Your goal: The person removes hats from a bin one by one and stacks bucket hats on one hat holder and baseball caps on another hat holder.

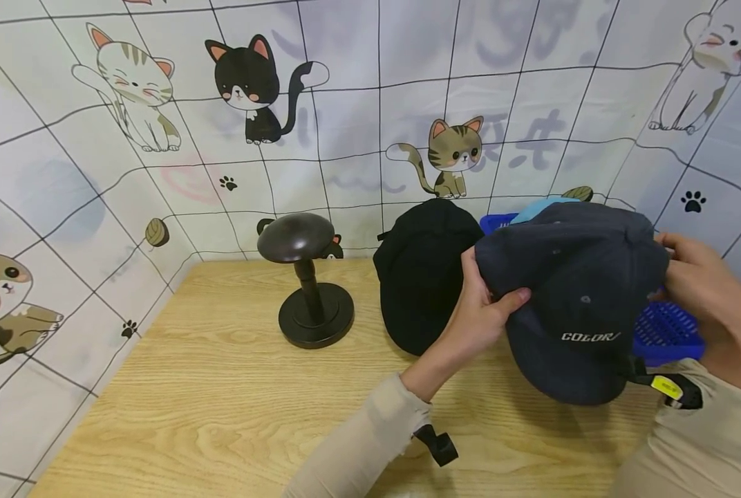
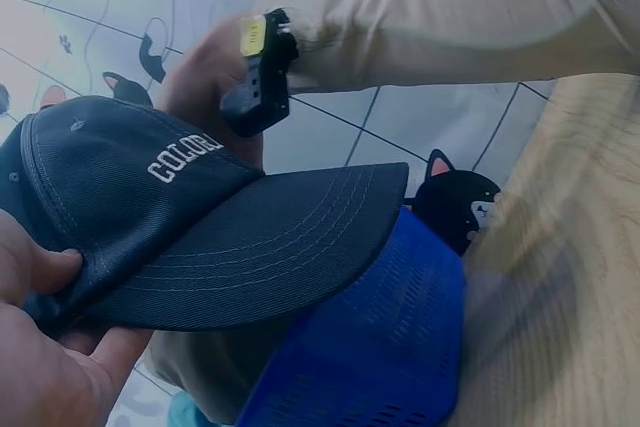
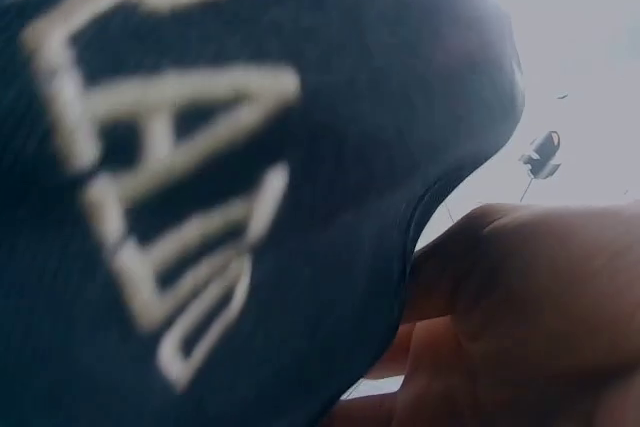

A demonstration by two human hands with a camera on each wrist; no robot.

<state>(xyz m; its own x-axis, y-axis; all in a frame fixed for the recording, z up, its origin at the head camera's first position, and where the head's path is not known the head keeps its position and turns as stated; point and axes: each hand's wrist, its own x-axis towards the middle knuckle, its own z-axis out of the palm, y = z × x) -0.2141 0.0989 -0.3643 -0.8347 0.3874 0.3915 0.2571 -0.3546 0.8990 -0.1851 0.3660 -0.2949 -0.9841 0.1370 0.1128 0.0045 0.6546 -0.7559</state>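
Between both hands [image 1: 479, 312] [image 1: 701, 282], in their grip at either side, a navy cap [image 1: 572, 277].

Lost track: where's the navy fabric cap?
Head view, right side: the navy cap is between the left hand and right hand, before the blue plastic basket.

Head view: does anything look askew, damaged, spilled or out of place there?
Nothing stands out. The navy cap, held between the left hand and right hand, shows no visible tear; the hat stand is upright on its base, the black cap is beside it, and no spill shows on the tabletop.
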